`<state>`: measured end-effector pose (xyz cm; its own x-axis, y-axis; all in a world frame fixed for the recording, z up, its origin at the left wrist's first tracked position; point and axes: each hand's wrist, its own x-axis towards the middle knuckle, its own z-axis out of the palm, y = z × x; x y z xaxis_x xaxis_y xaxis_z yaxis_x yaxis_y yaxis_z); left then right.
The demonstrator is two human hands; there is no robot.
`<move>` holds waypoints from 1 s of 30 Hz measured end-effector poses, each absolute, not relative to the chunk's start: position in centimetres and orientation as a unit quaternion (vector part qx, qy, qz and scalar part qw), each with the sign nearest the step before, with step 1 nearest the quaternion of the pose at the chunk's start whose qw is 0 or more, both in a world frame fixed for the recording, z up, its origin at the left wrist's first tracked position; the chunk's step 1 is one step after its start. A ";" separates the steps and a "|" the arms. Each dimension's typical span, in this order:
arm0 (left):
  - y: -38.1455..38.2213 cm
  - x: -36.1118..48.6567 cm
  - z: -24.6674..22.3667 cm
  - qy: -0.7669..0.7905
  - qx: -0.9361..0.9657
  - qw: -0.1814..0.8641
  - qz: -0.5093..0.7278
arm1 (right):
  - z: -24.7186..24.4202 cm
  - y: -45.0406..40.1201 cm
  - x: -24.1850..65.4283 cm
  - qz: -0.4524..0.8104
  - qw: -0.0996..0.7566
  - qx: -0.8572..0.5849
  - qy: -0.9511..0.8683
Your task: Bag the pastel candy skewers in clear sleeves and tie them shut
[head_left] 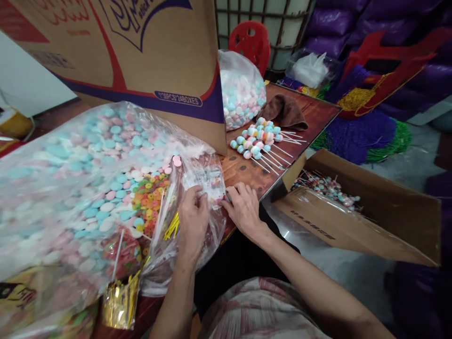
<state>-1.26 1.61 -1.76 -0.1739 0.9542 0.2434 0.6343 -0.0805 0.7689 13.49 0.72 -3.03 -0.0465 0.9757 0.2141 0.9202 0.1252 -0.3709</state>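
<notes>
A small clear plastic bag with coloured print (204, 181) lies at the table's edge on a larger clear sheet. My left hand (193, 219) has its fingers curled at the bag's lower left side, thumb and forefinger close together. At the lower right corner, my right hand (243, 205) pinches the bag between thumb and fingers. Any contents are too blurred to make out. Left of my hands are gold twist ties (172, 226), ring-shaped gummies (150, 197) and pastel marshmallows (106, 207) in a big open bag. Finished-looking marshmallow skewers (259, 139) lie beyond my right hand.
A large cardboard box (148, 70) stands behind the marshmallows, with another filled bag (242, 89) and a brown cloth (284, 112) beside it. An open carton (388, 202) of wrapped sticks sits low on the right. A gold packet (120, 301) stands at front left.
</notes>
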 end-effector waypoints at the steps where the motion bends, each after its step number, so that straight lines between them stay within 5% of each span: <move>1: 1.5 -0.8 -1.3 0.621 0.634 0.204 0.413 | -3.1 0.8 13.3 0.067 0.211 -0.657 -0.721; 5: 1.2 0.7 -0.2 0.524 0.730 0.233 0.371 | -3.3 0.8 12.9 0.079 0.202 -0.661 -0.718; 30: 1.0 -1.2 -2.6 0.626 0.707 0.149 0.294 | -2.2 1.3 13.3 0.129 0.206 -0.681 -0.690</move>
<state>-1.17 0.96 -2.64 0.0441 0.9724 0.2292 0.7979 -0.1723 0.5776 13.32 1.31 -2.18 0.0138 0.9940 0.1084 0.8876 0.0378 -0.4592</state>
